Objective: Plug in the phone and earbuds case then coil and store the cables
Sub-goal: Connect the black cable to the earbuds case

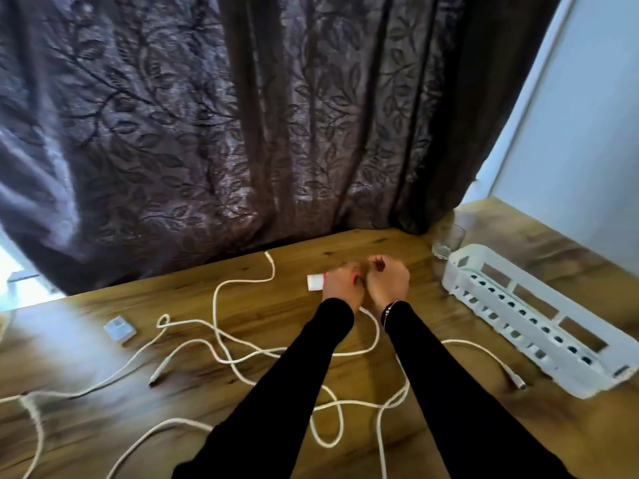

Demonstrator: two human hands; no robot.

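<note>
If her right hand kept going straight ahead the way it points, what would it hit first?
Probably only bare table, then the curtain hanging at the far edge. The right hand points away from her; depth is hard to judge.

Black sleeves (304, 375); thin wrist bracelet (390, 308)

Dim room, daylight glare at left, blurred, warped edges

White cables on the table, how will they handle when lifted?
The cables look floppy: they lie in loose loops. They cross each other, so lifting one would likely drag others. The plug ends would probably dangle.
</note>
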